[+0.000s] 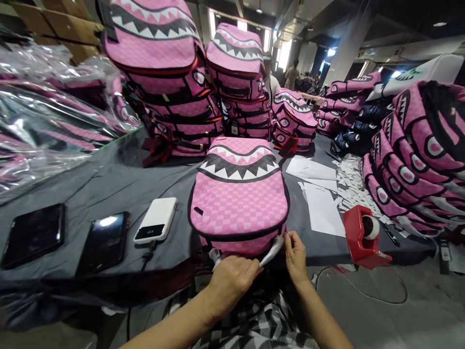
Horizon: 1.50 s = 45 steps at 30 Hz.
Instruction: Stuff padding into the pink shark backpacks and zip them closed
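A pink checkered backpack [240, 203] with a black-and-white shark-mouth print lies on the table in front of me, its lower edge toward me. Below that edge my left hand [236, 274] is closed on a thin white strip [273, 249], which runs up to the bag's lower right corner. My right hand [296, 254] is beside that same corner with thumb and fingers pinched together. What sits between its fingertips is too small to make out. More white material shows at the bag's lower left, partly behind my left hand.
Stacked pink backpacks [156, 58] stand behind, with more [407, 150] at right. Plastic-wrapped bags [47, 111] lie at left. A white power bank [160, 218] and two dark devices [103, 242] rest left; paper sheets [323, 208] and a red tape dispenser [358, 242] sit right.
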Each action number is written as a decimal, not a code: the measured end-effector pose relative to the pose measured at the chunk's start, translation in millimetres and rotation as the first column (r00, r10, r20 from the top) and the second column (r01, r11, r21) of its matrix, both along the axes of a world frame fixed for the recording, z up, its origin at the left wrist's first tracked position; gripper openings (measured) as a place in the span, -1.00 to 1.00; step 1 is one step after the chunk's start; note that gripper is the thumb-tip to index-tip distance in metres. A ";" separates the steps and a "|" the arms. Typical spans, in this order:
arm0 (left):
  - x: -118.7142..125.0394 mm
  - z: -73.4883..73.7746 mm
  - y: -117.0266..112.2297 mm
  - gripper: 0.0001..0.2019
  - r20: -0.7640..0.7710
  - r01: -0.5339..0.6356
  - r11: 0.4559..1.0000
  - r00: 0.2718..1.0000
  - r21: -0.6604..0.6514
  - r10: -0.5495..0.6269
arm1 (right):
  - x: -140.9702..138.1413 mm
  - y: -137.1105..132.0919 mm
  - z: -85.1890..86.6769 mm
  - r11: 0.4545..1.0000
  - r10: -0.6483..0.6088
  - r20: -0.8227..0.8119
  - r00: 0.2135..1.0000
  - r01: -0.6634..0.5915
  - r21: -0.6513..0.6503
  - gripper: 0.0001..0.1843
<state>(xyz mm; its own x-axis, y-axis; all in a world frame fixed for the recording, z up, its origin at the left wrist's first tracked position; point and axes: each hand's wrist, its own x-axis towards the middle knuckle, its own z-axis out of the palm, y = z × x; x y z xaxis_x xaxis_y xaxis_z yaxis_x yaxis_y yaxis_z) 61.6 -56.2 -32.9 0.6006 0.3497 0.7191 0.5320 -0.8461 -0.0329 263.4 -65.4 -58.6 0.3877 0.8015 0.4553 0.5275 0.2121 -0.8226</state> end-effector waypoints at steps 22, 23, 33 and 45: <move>-89.1 -31.3 33.2 -0.70 0.157 -0.104 0.990 0.984 0.097 0.088 | -3.4 7.4 50.6 0.763 0.237 0.871 0.429 -0.638 0.107 -0.80; -88.1 -25.2 29.0 -0.73 0.142 -0.115 0.991 0.984 0.071 0.104 | -3.5 7.7 50.4 0.769 0.227 0.877 0.424 -0.631 0.106 -0.79; -13.4 64.2 2.4 -0.73 0.107 0.132 0.872 0.990 -0.472 -0.092 | 10.5 7.0 54.8 0.732 0.132 0.950 0.283 -0.674 0.099 -0.66; 33.6 59.9 48.0 -0.33 0.174 0.100 -0.320 0.961 -0.942 -0.213 | 16.4 11.7 39.6 0.727 0.073 0.862 0.501 -0.618 0.298 -0.76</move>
